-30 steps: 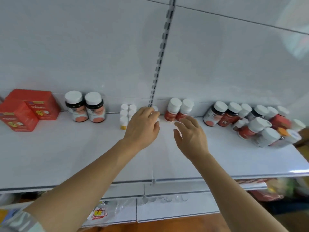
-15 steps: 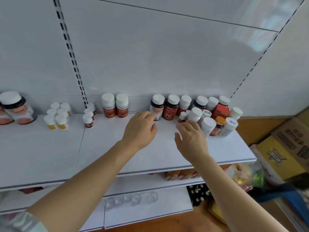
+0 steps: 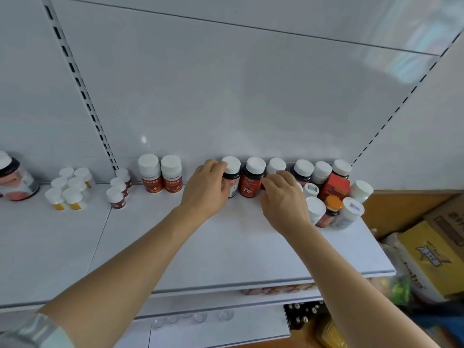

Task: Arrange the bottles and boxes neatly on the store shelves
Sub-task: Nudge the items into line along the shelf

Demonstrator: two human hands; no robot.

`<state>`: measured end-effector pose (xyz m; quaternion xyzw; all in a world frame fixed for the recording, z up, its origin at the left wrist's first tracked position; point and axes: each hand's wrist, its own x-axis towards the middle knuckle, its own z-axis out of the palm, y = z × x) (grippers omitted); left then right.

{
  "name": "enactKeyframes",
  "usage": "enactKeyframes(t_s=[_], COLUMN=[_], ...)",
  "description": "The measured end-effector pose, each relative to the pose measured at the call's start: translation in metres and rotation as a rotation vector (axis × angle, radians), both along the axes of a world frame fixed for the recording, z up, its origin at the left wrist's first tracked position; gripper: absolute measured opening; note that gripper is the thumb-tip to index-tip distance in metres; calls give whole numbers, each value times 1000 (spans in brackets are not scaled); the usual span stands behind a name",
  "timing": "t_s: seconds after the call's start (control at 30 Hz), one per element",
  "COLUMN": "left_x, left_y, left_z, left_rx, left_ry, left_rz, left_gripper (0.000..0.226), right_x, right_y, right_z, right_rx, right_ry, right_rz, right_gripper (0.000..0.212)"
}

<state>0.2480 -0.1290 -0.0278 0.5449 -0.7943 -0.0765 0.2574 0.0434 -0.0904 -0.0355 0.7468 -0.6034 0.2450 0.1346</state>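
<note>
On the white shelf (image 3: 226, 247), a row of white-capped bottles stands against the back wall. My left hand (image 3: 204, 190) wraps the left side of a dark bottle (image 3: 231, 172) in that row. To its right stands a red bottle marked "Fe" (image 3: 249, 183). My right hand (image 3: 285, 200) curls in front of the neighbouring white-capped bottle (image 3: 276, 166), thumb beside the "Fe" bottle; the hand hides that bottle's body. A crowded cluster with a red box (image 3: 335, 185) and an orange-capped bottle (image 3: 332, 205) sits at the shelf's right end.
Two red-labelled bottles (image 3: 160, 175) stand left of my hands, then small bottles (image 3: 117, 194), small yellow-based bottles (image 3: 66, 192) and a large dark bottle (image 3: 15, 179). Cardboard boxes (image 3: 426, 257) lie beyond the shelf's right edge. A lower shelf (image 3: 218, 327) shows below.
My view has swung right along the shelf. Both hands moved forward to the back row: the left closed around the dark bottle, the right reached the bottle beside the "Fe" one.
</note>
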Motion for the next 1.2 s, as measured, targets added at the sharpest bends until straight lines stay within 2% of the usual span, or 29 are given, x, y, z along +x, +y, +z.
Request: enactKeyframes(t_s=[0.1,0.17,0.3,0.47,0.57,0.73,0.87,0.97,1.2], left_x=[-2,-2,-5,-16,-22,-21,-9,7,55], left_y=[-16,-26,-40,-48,-48,-36,-22,-11,35], left_z=[0,-2,-9,-10,-6,0,13,29,43], left_rx=[71,114,112,80,80,151,226,288,325], left_ry=[5,3,6,33,35,104,239,398,551], left_rz=[-20,-50,-85,-56,-28,10,93,157,280], left_gripper=[62,66,52,26,26,35,43,36,33], right_x=[1,4,9,4,1,-8,-13,-10,29], right_y=[-26,-39,-60,-77,-83,-79,-67,-59,-38], right_z=[9,11,12,18,21,22,36,47,48], right_rx=[57,122,248,297,332,318,237,277,328], right_ry=[77,126,195,148,142,11,-248,-380,-519], right_rz=[-51,-86,-94,-81,-49,131,246,352,537], right_gripper=[22,30,40,32,26,30,29,29,27])
